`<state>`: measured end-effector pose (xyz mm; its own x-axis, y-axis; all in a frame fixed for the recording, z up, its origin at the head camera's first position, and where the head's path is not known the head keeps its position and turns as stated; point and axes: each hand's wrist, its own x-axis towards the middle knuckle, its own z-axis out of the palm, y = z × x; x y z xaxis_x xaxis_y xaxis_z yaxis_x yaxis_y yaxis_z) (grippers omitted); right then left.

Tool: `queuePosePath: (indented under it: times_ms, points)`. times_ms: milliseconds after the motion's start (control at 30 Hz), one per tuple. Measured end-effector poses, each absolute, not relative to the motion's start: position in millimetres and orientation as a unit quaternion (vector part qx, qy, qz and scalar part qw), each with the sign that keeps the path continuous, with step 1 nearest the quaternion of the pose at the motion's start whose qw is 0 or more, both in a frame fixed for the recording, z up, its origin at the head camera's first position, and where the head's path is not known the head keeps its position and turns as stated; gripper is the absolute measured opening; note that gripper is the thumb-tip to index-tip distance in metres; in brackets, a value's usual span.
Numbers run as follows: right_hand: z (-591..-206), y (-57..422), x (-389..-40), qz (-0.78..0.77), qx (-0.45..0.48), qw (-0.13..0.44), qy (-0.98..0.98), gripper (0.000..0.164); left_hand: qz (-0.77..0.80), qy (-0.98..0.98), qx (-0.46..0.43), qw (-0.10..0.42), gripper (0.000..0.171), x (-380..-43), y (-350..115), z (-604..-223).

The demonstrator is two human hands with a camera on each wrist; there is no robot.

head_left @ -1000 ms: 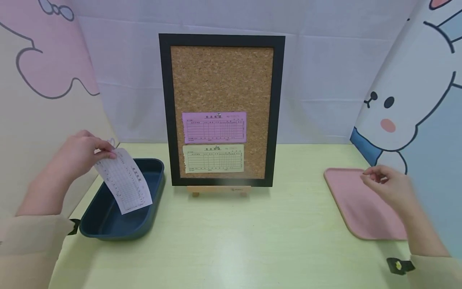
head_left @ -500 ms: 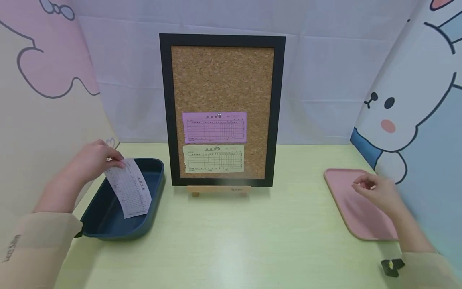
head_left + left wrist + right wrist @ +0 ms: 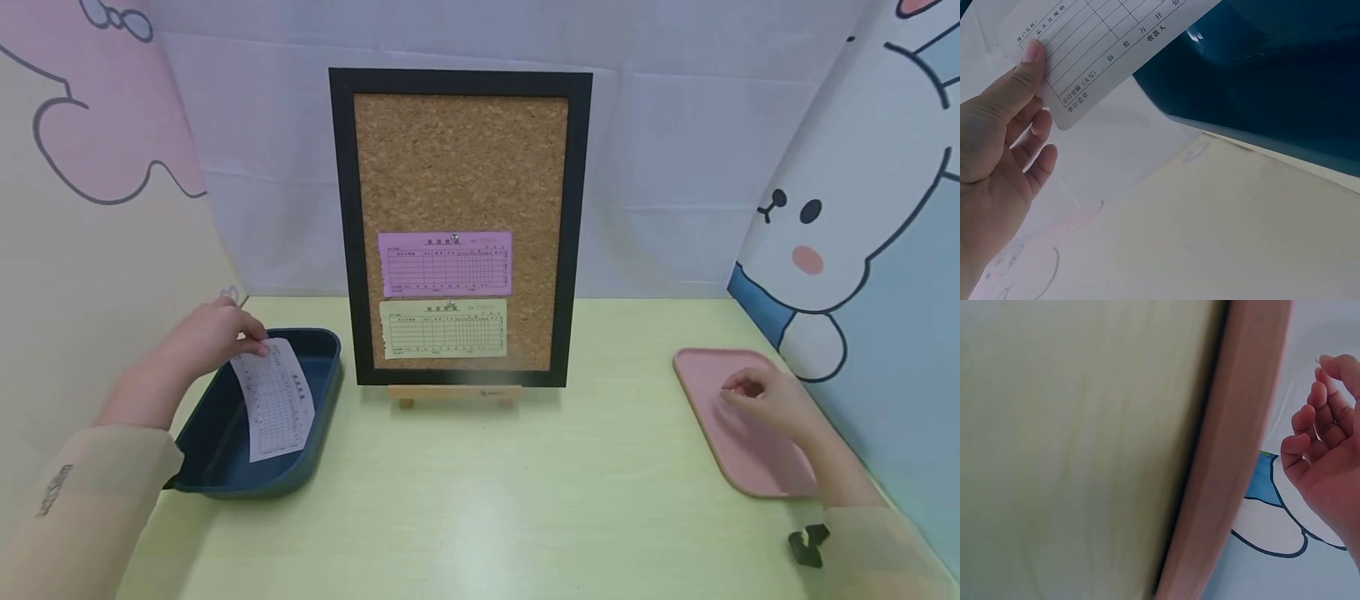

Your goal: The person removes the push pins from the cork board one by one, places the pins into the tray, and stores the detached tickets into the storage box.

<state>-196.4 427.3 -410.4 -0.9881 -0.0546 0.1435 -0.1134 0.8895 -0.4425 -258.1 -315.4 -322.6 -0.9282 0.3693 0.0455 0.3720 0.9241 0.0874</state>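
My left hand (image 3: 217, 337) pinches a white printed receipt slip (image 3: 277, 404) by one end, between thumb and fingers, over the dark blue bin (image 3: 326, 367). In the left wrist view the thumb lies flat on the slip's printed face. On the right, my other hand (image 3: 772, 404) is above the pink tray (image 3: 712, 367), thumb and forefinger pressed together. A thin pin point (image 3: 1317, 360) juts from those fingertips in the right wrist view; the rest of the pushpin is hidden. Pushpins fix a purple receipt (image 3: 446, 267) and a pale yellow receipt (image 3: 442, 332) to the corkboard (image 3: 461, 167).
The black-framed board leans upright on a small wooden stand (image 3: 453, 392) at the back of the pale table (image 3: 480, 500). Printed cartoon panels rise at both sides, and a white cloth (image 3: 675, 150) hangs behind.
My left hand has moved right and slightly down with the slip, which hangs lower in the bin. The right hand has shifted left and down over the tray.
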Motion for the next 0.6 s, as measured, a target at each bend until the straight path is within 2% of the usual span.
queuePosePath:
  times_ms: [133,600]
  points:
    - [-417,431,-201,0.232,0.062,0.053,-0.969,0.014,-0.041,-0.980,-0.194,0.011,0.013,-263,-317,-327]
    - [-430,447,-214,0.232,0.062,-0.044,-0.970,0.017,-0.062,-0.974,-0.208,-0.058,0.008,-280,-320,-348]
